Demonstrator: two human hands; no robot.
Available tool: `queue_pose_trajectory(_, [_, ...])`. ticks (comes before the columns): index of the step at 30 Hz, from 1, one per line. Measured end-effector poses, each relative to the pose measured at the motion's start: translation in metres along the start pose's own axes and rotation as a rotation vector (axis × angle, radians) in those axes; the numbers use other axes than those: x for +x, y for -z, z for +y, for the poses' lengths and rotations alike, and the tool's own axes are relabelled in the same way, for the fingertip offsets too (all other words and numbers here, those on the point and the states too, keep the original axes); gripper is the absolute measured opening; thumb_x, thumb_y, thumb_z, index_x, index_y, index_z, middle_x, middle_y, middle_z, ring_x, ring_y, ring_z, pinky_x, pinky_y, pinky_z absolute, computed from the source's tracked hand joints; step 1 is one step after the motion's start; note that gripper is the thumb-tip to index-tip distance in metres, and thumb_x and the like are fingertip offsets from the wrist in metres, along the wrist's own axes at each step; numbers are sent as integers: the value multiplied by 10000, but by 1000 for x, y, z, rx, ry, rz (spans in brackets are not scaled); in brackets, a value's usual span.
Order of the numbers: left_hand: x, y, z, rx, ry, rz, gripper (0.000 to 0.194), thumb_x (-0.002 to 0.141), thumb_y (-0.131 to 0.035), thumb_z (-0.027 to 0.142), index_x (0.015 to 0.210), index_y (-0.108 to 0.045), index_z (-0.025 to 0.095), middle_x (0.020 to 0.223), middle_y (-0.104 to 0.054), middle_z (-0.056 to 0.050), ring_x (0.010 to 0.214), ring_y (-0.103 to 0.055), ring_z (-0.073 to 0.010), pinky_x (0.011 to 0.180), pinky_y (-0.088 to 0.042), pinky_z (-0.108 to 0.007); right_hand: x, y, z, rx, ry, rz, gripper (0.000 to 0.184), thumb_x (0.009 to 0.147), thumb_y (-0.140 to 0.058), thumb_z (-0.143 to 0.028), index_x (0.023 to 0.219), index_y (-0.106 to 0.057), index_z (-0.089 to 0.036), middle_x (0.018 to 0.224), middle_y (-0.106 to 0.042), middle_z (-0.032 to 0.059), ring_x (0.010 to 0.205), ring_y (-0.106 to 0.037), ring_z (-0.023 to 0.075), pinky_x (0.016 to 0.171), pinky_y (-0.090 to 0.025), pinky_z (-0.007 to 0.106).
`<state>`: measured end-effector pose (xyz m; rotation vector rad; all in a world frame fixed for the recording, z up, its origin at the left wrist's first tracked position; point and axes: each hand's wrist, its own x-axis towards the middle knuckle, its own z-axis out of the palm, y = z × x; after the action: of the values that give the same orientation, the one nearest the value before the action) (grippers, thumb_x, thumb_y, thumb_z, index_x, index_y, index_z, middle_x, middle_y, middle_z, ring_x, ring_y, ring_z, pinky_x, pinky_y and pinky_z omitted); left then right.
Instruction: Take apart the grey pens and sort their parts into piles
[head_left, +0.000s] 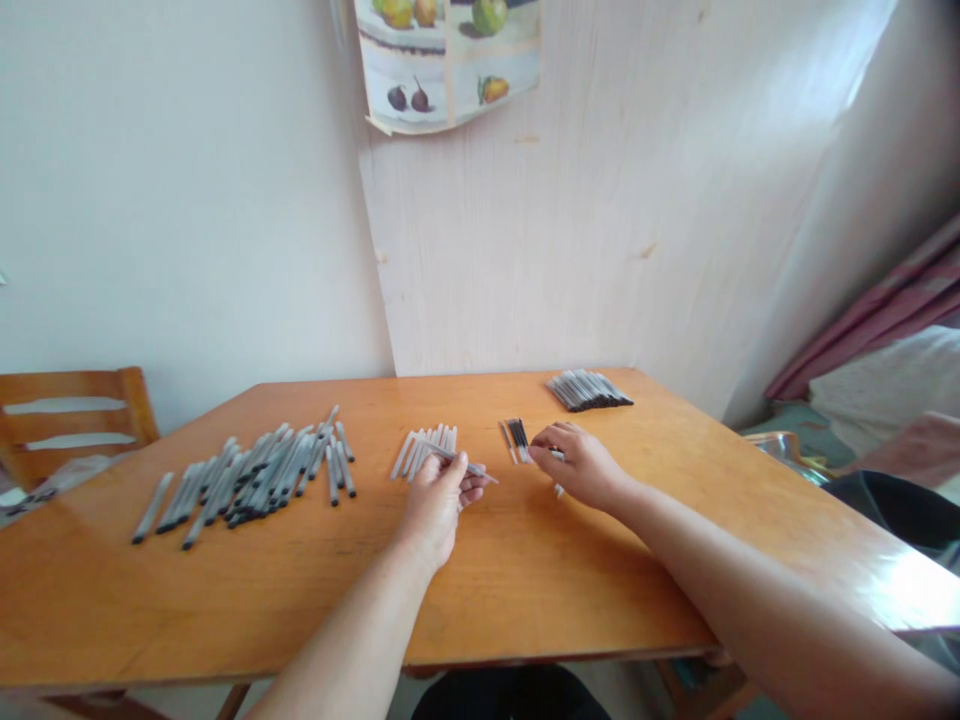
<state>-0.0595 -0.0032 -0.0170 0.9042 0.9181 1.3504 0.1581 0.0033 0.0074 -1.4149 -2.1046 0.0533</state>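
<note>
My left hand [439,495] is closed around a slim translucent pen [478,470], whose thin tip points right. Just behind that hand lies a row of whitish pen barrels [409,455], partly covered by it. My right hand [581,465] is over the table to the right, its fingers bent down and drawn together. A small dark-and-white piece shows at its fingers, too small to name. Beside those fingertips lie several thin black refills [517,438] in a row. Small white pieces [559,490] show under the right hand, mostly hidden.
A large loose pile of grey pens with black ends [262,470] covers the left of the wooden table [315,590]. At the back right sits a neat stack of pens [589,390]. A wooden chair [135,405] stands at left; a wall rises behind the table.
</note>
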Motion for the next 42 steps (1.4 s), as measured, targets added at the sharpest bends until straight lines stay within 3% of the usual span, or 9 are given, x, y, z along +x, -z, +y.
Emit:
queue_pose_trajectory(4, [2,1,-3,-11,-2,-13,290,754,-688,362,859,-490,178,823,-696,-70,693,-682,-162,587,-499,-245,-6,-8,-33,51,47,-94,302,898,-479,-447,882,-658,-204,861,-665,45,736,-594,140,664,-393,245])
queue_pose_trajectory(8, [3,2,-5,-25,6,-38,299,743,-697,371,868,-499,184,839,-698,-72,728,-688,-181,616,-515,-270,-7,-19,-47,8,88,-140,249,896,-483,-381,855,-656,-207,818,-670,37,724,-593,135,650,-372,231])
queue_pose_trajectory(12, [5,4,-4,-11,-27,-7,318,730,-700,385,883,-510,181,830,-694,-70,704,-681,-174,611,-512,-271,-7,-15,-44,-54,105,-154,226,892,-461,-308,802,-637,-198,798,-665,31,696,-576,124,637,-348,230])
queue_pose_trajectory(17, [8,13,9,21,-227,136,361,719,-691,433,915,-541,169,817,-671,-49,658,-649,-134,582,-484,-237,-17,11,-32,-153,142,-249,215,876,-466,-278,773,-637,-198,787,-660,34,739,-567,140,669,-334,242])
queue_pose_trajectory(22, [10,27,24,49,-334,335,356,731,-656,465,910,-578,167,697,-598,8,618,-593,-108,567,-446,-214,-25,25,-17,-245,-14,-238,256,886,-441,-331,760,-626,-205,773,-651,33,717,-561,143,630,-315,239])
queue_pose_trajectory(28, [12,41,36,317,-309,307,323,775,-593,434,960,-623,172,756,-615,-8,601,-567,-112,569,-432,-232,-3,12,-18,-398,-272,-236,322,883,-385,-380,794,-640,-204,816,-686,67,703,-600,176,554,-290,253])
queue_pose_trajectory(33, [23,64,47,673,-394,312,340,757,-623,361,1037,-543,186,765,-656,-29,613,-607,-151,597,-439,-260,24,-2,-32,-469,-337,-270,351,867,-383,-382,865,-676,-190,906,-706,119,802,-648,243,612,-378,289])
queue_pose_trajectory(37, [27,84,55,924,-430,323,242,767,-604,349,954,-548,206,771,-670,-43,659,-625,-175,624,-424,-270,35,-14,-33,-456,-364,-279,350,853,-413,-360,916,-699,-168,935,-704,169,817,-658,263,651,-421,317])
queue_pose_trajectory(42, [22,90,64,1079,-424,293,181,768,-584,317,907,-572,202,738,-675,-51,672,-628,-191,613,-399,-271,33,-20,-27,-413,-362,-268,371,862,-423,-430,861,-699,-182,887,-702,158,793,-654,258,662,-421,329])
